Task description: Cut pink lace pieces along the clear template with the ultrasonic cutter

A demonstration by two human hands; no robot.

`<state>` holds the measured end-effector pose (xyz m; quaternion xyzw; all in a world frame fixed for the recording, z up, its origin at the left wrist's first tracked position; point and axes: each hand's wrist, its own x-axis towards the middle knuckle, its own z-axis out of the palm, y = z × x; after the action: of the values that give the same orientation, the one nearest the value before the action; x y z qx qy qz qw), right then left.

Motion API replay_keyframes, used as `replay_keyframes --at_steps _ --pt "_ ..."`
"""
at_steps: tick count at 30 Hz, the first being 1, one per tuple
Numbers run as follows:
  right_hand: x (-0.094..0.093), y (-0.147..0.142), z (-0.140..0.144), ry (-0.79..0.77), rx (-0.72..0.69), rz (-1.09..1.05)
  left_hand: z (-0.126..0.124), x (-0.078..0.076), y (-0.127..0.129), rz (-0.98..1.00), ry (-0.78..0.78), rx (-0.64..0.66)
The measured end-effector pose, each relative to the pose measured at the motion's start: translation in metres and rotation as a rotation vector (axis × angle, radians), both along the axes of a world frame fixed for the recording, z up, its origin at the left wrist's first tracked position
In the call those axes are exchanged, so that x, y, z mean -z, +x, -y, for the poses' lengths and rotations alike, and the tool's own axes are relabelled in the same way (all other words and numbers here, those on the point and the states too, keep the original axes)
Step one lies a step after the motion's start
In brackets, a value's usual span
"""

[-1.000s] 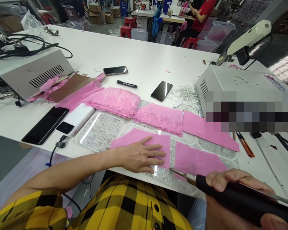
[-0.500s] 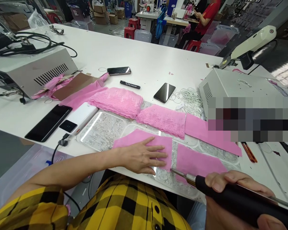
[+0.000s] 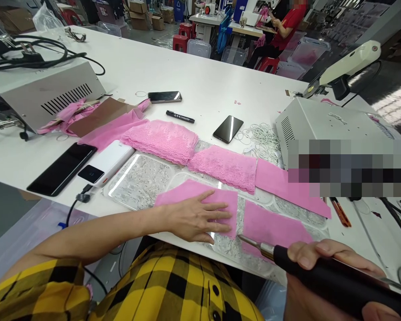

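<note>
My left hand (image 3: 198, 218) lies flat with its fingers spread on a pink fabric piece (image 3: 225, 200), over a clear patterned plastic sheet. In my right hand (image 3: 334, 267) is a thick black-handled tool (image 3: 321, 272) with a slim, pointed metal tip. That tip is by the lower right corner of the fabric under my left hand; whether it touches I cannot tell. A second pink fabric piece (image 3: 274, 225) lies just right of it, partly behind the tool. Farther back are a stack of pink lace pieces (image 3: 162, 140), a single lace piece (image 3: 225, 167) and a plain pink piece (image 3: 287, 183).
A white power bank (image 3: 112, 160) and a large black phone (image 3: 63, 169) sit at left. Two phones, a marker (image 3: 180, 117) and tangled white cord (image 3: 262, 140) lie behind. Grey machine boxes flank the table; an orange cutter (image 3: 341, 211) is at right. A person sits in the background.
The view has shifted slightly. My left hand stays flat on the fabric, and the tool's tip stays near the same corner.
</note>
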<state>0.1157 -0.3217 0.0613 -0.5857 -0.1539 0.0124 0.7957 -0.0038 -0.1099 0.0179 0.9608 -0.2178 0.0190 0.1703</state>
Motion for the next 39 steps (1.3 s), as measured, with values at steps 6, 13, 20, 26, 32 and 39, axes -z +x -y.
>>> replay_keyframes --at_steps 6,13,20,26,32,39 --pt "-0.002 -0.003 0.002 -0.011 -0.063 0.005 0.0 0.002 0.0 0.005 0.036 0.004" --pt "0.005 0.004 0.006 0.004 -0.065 0.045 0.0 0.0 0.0 0.003 0.032 -0.009" --pt "0.0 -0.002 0.0 -0.002 -0.024 0.04 0.001 0.0 0.0 0.001 0.062 -0.006" --pt "0.005 0.003 0.003 -0.017 -0.052 0.035 0.003 -0.003 0.0 -0.024 0.094 0.004" --pt "0.009 0.006 0.005 0.015 -0.037 0.034 0.004 -0.003 0.0 0.001 0.112 0.006" --pt "-0.002 -0.005 0.001 -0.038 -0.036 0.038 0.005 -0.006 0.0 0.071 0.147 0.008"
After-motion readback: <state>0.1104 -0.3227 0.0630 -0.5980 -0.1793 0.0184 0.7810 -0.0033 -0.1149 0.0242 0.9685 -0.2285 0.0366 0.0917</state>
